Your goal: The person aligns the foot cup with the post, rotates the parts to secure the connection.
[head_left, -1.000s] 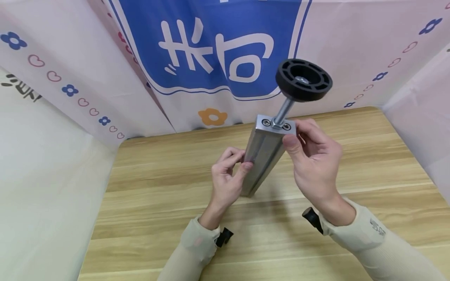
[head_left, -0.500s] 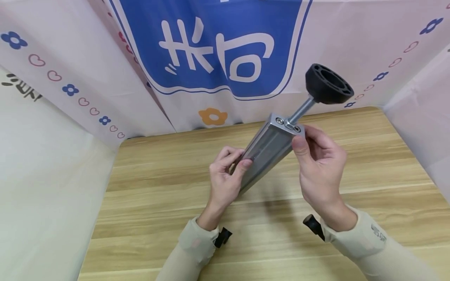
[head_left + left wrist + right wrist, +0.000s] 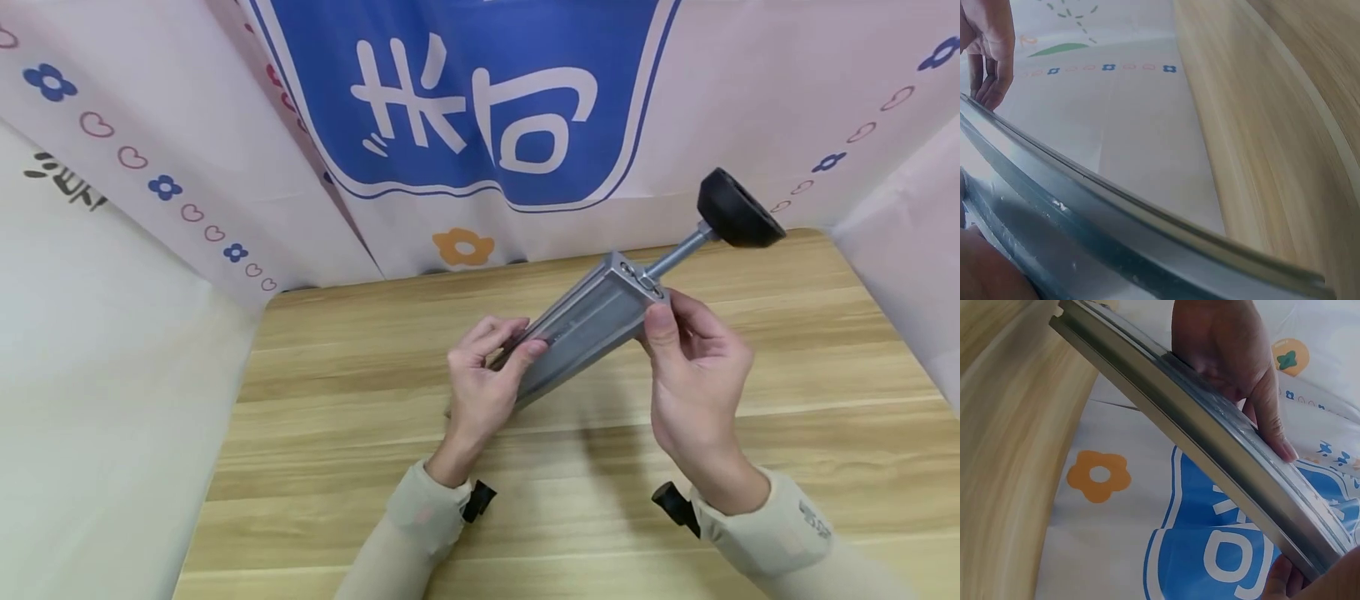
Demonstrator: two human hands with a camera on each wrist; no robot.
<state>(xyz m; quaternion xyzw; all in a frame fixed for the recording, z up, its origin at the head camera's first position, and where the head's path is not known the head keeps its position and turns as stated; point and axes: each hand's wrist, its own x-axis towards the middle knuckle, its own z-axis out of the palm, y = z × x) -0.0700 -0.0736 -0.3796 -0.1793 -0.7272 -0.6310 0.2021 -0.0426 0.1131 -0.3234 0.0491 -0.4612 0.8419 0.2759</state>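
Observation:
A grooved aluminium profile leg [image 3: 581,333] slants up to the right above the table in the head view. A threaded rod [image 3: 678,256] sticks out of its upper end plate and carries a round black foot [image 3: 738,210]. My left hand [image 3: 483,379] grips the lower half, thumb on the near face. At the upper end my right hand [image 3: 697,362] pinches the corner by the end plate. Long grooves show along the profile [image 3: 1104,219] in the left wrist view. The right wrist view has the left hand [image 3: 1229,356] on the profile's far side.
Under the hands lies a wood-grain table [image 3: 337,433]. Behind it hangs a white cloth with a blue printed panel [image 3: 472,108] and an orange flower [image 3: 463,247]. White cloth walls [image 3: 97,375] border both sides.
The profile leg has tilted from steep to a flatter slant, its black foot swinging right and down. My right hand has moved right and slightly down with it; the left hand keeps its hold.

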